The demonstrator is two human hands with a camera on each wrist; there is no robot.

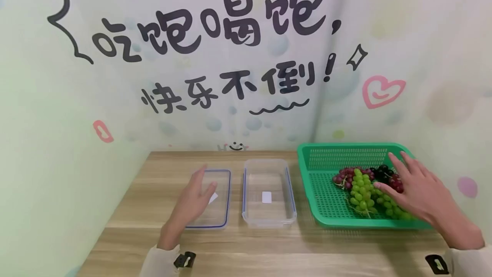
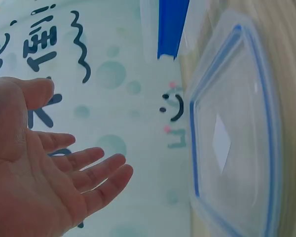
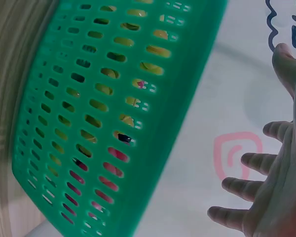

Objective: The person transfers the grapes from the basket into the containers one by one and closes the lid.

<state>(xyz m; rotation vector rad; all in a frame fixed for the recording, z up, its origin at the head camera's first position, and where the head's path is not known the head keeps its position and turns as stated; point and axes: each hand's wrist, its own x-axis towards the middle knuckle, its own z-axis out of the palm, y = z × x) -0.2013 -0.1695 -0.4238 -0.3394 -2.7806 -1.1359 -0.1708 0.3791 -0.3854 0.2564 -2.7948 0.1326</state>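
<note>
My left hand (image 1: 193, 198) hovers above a clear plastic lid (image 1: 220, 213) with a blue seal, its fingers relaxed and holding nothing. In the left wrist view the palm of that hand (image 2: 34, 182) faces the camera, apart from the lid (image 2: 241, 133). Over the right part of a green plastic basket (image 1: 326, 221) is my right hand (image 1: 423, 191), fingers spread and nothing held. Green grapes (image 1: 361, 191), red grapes (image 1: 347, 176) and black grapes (image 1: 382, 172) lie in the basket, partly hidden by that hand. The right wrist view shows the basket's slotted side (image 3: 98, 103).
Between lid and basket stands a clear rectangular food container (image 1: 269, 217) with a white label (image 1: 267, 197) inside. All rest on a wooden table (image 1: 269, 251). A printed curtain (image 1: 230, 131) with black lettering rises directly behind.
</note>
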